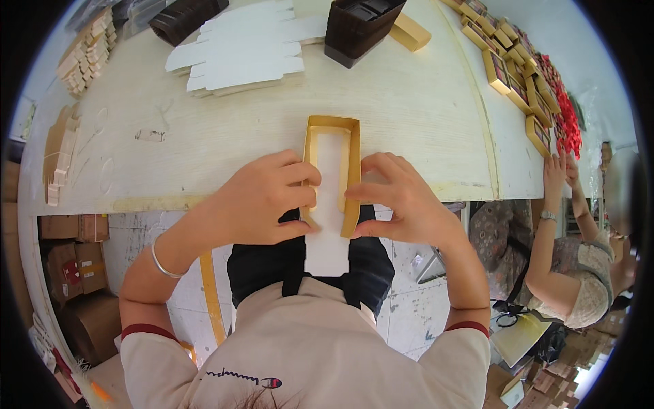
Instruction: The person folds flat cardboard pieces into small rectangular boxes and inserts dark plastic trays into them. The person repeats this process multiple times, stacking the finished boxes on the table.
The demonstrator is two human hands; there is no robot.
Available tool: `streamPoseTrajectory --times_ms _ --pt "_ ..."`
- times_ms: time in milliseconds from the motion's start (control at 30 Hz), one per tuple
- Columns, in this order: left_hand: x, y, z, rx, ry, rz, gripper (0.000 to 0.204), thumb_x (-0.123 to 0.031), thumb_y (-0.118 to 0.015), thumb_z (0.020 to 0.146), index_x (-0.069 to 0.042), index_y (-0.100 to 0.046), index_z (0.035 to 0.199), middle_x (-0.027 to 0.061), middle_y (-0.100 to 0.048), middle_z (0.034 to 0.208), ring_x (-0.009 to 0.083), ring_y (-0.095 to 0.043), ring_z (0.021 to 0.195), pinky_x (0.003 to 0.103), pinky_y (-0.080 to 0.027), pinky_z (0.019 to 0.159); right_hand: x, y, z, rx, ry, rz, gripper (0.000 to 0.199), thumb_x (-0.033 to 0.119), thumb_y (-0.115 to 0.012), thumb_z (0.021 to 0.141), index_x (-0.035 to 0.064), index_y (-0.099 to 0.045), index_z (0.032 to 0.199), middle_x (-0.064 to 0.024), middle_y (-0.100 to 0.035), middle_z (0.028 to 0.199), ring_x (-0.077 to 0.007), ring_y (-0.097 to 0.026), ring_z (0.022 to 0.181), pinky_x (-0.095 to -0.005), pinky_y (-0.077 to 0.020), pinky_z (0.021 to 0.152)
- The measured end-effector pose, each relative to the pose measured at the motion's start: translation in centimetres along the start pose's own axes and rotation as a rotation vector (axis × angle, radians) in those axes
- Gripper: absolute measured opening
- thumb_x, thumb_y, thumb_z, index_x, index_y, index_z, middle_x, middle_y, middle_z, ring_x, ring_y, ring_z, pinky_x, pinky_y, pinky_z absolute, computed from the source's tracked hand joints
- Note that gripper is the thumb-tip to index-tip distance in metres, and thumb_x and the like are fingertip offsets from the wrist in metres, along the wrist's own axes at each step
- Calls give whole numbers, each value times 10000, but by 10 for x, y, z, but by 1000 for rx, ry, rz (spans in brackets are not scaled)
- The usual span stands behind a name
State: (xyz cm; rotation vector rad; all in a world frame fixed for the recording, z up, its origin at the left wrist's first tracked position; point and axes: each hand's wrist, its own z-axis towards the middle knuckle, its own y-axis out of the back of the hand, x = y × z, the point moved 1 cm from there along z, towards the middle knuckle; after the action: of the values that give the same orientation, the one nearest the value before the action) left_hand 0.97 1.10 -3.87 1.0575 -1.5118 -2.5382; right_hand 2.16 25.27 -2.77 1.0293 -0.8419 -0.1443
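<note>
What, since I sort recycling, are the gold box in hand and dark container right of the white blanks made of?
The gold box looks like satiny paperboard: thin walls, crisp folds, white base. The dark container looks like glossy moulded plastic, judging by its bright highlights; exact type unclear.

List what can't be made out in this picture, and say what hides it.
All in the head view:
Gold box: underside hidden by its own white base; part of its left wall covered by the left hand.
White card stack: far end cut off by the upper edge.
Dark brown tray, right of the stack: top cut off there too.
Red items, far right: too small to tell apart.
</note>
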Motion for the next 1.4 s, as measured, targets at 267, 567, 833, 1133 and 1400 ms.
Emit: streamPoseTrajectory --times_ms 267,567,833,1133,1400 --pt "-2 -13 18 -225 195 101 141 -79 -737 728 -65 -634 823 44 -575 843 237 -556 760 336 -468 643 -13 -16 30 -173 -23 -102 227 56 -736 703 62 -630 903 -143 -540 988 -318 -543 927 -380 -433 822" --pt "8 -20 14 -290 303 -109 91 -9 -681 787 -24 -628 858 65 -556 734 179 -540 560 270 -415 508 6 -2 12 -115 -111 -121 532 17 -714 676 10 -572 1189 -165 -539 1246 -345 -506 1158 -420 -424 941" --pt "15 -9 21 -241 368 -178 89 -2 -666 803 -13 -611 872 72 -571 759 163 -539 592 264 -432 544 -3 -5 17 -13 92 -112 628 77 -717 656 -23 -541 1251 -174 -465 1379 -330 -495 1190 -409 -420 965" --pt "-1 5 4 17 381 -339 96 -8 -677 802 -12 -619 879 68 -576 743 163 -532 594 259 -433 550 7 -27 -5 -64 300 -319 557 175 -731 680 -45 -583 1170 -162 -545 1269 -281 -569 1060 -377 -459 848" --pt "11 4 -9 44 427 -873 445 -34 -609 888 -67 -422 1291 102 -612 1058 112 -554 814 246 -466 692 7 -52 7 -514 -131 496 218 -30 -700 789 18 -553 943 -76 -573 871 -182 -570 743 -299 -480 675"
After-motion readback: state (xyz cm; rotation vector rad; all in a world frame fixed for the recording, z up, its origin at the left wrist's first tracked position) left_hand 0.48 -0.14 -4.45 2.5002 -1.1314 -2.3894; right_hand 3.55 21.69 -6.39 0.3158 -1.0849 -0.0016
